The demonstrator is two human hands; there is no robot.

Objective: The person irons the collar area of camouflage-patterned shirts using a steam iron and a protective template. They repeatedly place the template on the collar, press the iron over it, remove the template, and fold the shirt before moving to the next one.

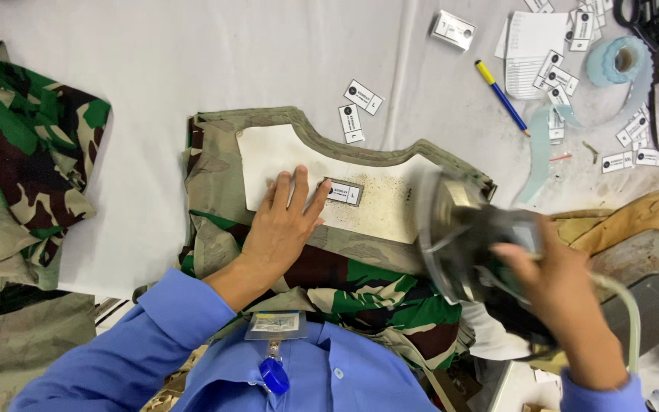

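My left hand (284, 221) lies flat, fingers spread, on a white cardboard template (379, 202) that sits on a camouflage garment piece (345, 286). Its fingertips touch a small white size label (344, 191) on the template. My right hand (562, 286) grips the handle of a steam iron (459, 236), which is tilted up and blurred above the template's right end. A hose (625, 313) runs from the iron.
Several loose white labels (361, 98) lie on the white table cover, with a blue and yellow pencil (502, 98), a roll of light blue tape (621, 61), scissors (654, 23) and paper sheets at the upper right. Camouflage fabric (17, 152) is piled at the left. A tan pad (627, 225) sits at the right.
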